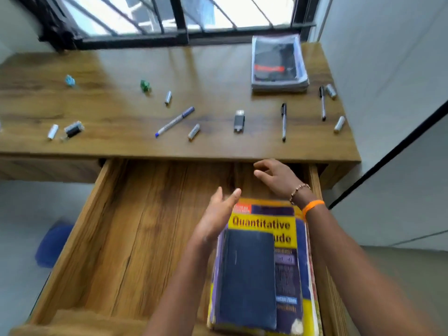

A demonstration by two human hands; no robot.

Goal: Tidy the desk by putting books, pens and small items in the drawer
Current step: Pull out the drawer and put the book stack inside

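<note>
Head view: a person's two bare hands hover over an open wooden drawer (135, 226) pulled out from under a desk (218, 146) beside a barred window (169, 18).

Books in drawer: a yellow and blue book (288, 238), its cover reading "Quantitative", lies flat against the drawer's right wall; a smaller dark blue book (247, 280) lies on top of it, toward its left edge.

Left hand (218, 217): raised just above the upper left corner of the yellow book, fingers straight and together, thumb up, holding nothing. Motion blur hides whether it touches the book.

Right hand (276, 175): farther back, near the desk's front edge and above the drawer floor, fingers loosely bent and empty. A beaded bracelet (299, 191) and an orange band (312, 206) sit on the wrist.

Book on desk: a stack of dark-covered books (278, 64) with a red title strip rests at the back right, near the window.

Pens on desk: a blue-capped marker (175, 121) lies at a slant near the middle; a black pen (284, 122) points toward the front edge right of centre; a second black pen (322, 103) lies near the right edge.

Small items on desk: a USB stick (239, 121) sits between the marker and the first black pen. Batteries are scattered well apart, among them one (194, 132) just beside the marker's tip. A small green object (145, 85) and a pale blue one (70, 80) lie toward the back left, too blurred to identify.

Floor: a blue object (52, 246) shows left of the drawer.
</note>
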